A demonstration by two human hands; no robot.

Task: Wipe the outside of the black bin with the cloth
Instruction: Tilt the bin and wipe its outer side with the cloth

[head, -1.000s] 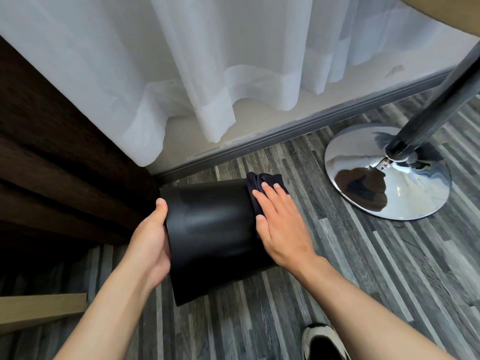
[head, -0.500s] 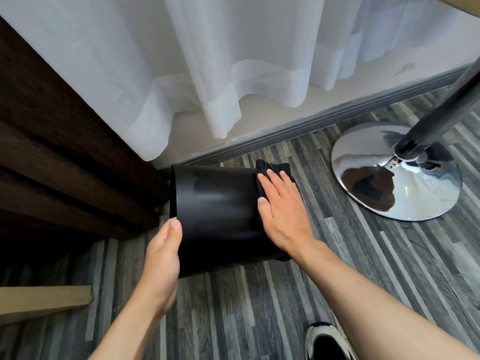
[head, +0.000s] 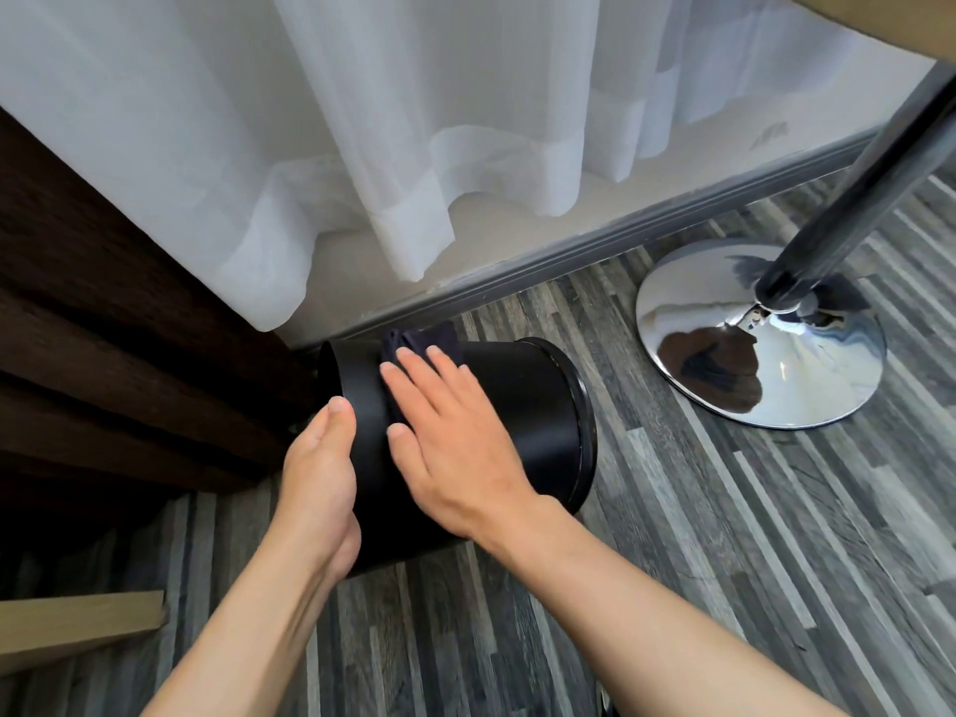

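The black bin (head: pixel 522 406) lies on its side on the grey striped floor, its open rim to the left and its base to the right. My left hand (head: pixel 323 473) grips the bin at the rim end, thumb on the outer wall. A dark cloth (head: pixel 421 341) lies on the top of the bin's wall. My right hand (head: pixel 450 432) presses flat on that cloth with fingers spread; most of the cloth is hidden under the palm.
A dark wooden cabinet (head: pixel 103 364) stands close on the left. White curtains (head: pixel 393 147) hang over the skirting board behind the bin. A chrome lamp base (head: pixel 760 333) with its pole sits on the floor to the right. A light wooden board (head: pixel 77 628) lies at the lower left.
My right hand has slid the cloth leftward along the bin's wall, from the base end towards the rim. The bin's base has come into view on the right. My left hand stays at the rim.
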